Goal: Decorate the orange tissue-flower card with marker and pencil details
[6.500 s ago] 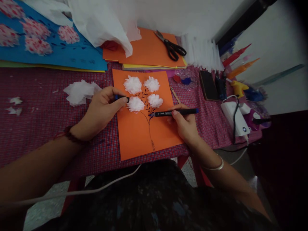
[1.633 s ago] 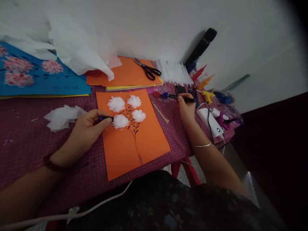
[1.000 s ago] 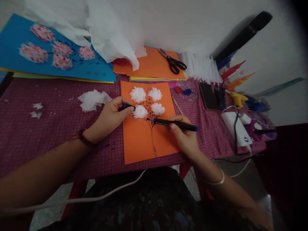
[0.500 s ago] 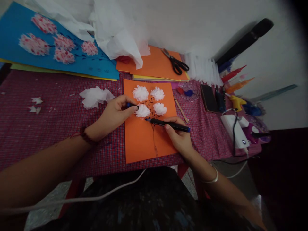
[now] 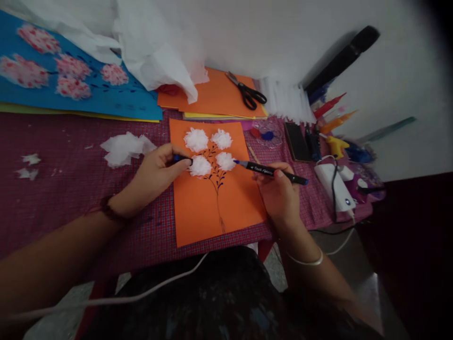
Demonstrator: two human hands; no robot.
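Observation:
My right hand (image 5: 279,189) is closed round a black marker pen (image 5: 265,170), its blue tip at the right edge of a white tissue flower. Between the thumb and fingers of my left hand (image 5: 159,167) is a dark marker cap (image 5: 181,159), held at the left edge of the orange sheet (image 5: 198,212). Several fluffy white tissue flowers (image 5: 197,140) sit on the sheet's upper half. A drawn stem with small dark blue leaves (image 5: 217,182) runs down below them. Crumpled white tissue (image 5: 123,148) lies just left of the sheet.
Black scissors (image 5: 249,94) rest on stacked orange paper (image 5: 208,89) at the back. A blue sheet (image 5: 138,104) with pink-and-white flowers is at the left. Along the right are a phone (image 5: 297,141), a yellow glue gun (image 5: 336,146) and a white power strip (image 5: 334,186) with cables.
My right hand has moved the marker right and up, from beside the lower left flower to the lower right one. My left hand still holds the cap. The whole view has shifted slightly.

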